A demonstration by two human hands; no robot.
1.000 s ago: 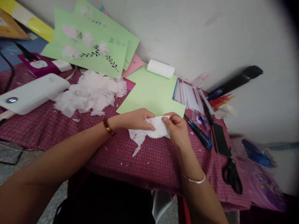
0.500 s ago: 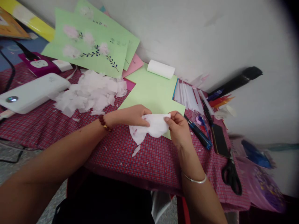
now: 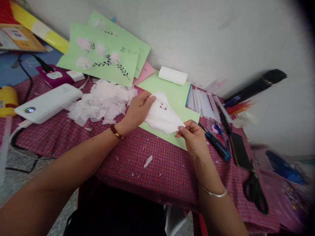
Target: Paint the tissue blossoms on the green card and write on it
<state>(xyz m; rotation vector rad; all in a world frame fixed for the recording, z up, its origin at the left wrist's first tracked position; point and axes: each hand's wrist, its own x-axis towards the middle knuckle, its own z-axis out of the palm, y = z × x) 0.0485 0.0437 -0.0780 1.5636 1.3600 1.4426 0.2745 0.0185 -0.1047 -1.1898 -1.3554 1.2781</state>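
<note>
A thin white tissue (image 3: pixel 163 116) with a small dark red mark near its upper part is stretched between my two hands. My left hand (image 3: pixel 140 108) pinches its upper left side, thumb on top. The lower right corner is caught between the thumb and fingers of my right hand (image 3: pixel 194 134). Beneath the tissue lies a light green sheet of paper (image 3: pixel 154 80). Left of my left hand is a heap of torn white tissue pieces (image 3: pixel 100 101). One loose white scrap (image 3: pixel 148 161) rests on the checked cloth below the tissue.
Green cards with tissue flowers (image 3: pixel 105 49) lean at the back left, near a white power bank (image 3: pixel 49 103). A white paper roll (image 3: pixel 173 75) lies on the green sheet. At right are a blue-and-black pen-like tool (image 3: pixel 218 146), a phone (image 3: pixel 240 150) and black-handled scissors (image 3: pixel 255 191).
The tissue has been spread wider and tilted, its left side raised. My left hand has moved up and my right hand slightly right and down. The view has shifted a little, showing a yellow glue gun.
</note>
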